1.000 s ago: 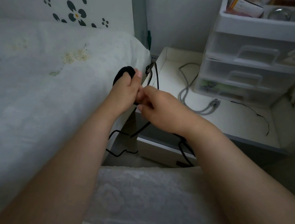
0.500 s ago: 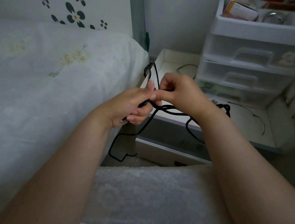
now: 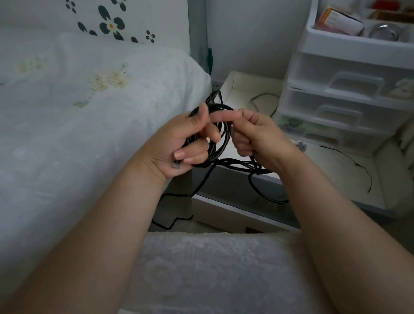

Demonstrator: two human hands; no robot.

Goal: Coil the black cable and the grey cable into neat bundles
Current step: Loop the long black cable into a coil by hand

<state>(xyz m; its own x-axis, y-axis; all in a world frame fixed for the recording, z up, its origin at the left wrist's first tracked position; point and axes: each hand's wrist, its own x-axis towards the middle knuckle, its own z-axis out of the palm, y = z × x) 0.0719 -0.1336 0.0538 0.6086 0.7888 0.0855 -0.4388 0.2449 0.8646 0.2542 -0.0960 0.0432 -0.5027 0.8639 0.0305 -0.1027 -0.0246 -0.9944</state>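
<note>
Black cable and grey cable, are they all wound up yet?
Not yet. A few loops of the black cable are already gathered in the left hand. The right hand grips the next stretch, and loose black cable hangs below toward the floor. The grey cable lies uncoiled on the white table by the drawers, not started.

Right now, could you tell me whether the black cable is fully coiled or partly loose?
Partly loose. The left hand grips several loops of the black cable, but strands trail past the right hand and hang below the nightstand edge.
</note>
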